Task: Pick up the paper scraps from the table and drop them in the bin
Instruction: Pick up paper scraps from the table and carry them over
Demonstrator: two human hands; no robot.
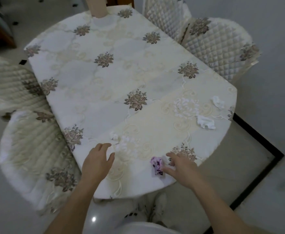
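A purple-patterned paper scrap [157,167] lies near the table's front edge. My right hand [180,168] hovers right beside it with spread fingers, its thumb touching the scrap. Small white scraps [114,136] sit just beyond my left hand [97,160], which is open above the cloth with fingers reaching toward them. Two more crumpled white scraps lie at the table's right side, one [205,122] nearer and one [217,101] farther. No bin is in view.
The table [104,78] wears a cream cloth with embroidered flowers. Quilted chairs stand at the left [28,149], far left [8,88] and back right [214,44]. A beige post [98,7] rises at the far edge. My shoes [155,210] show below.
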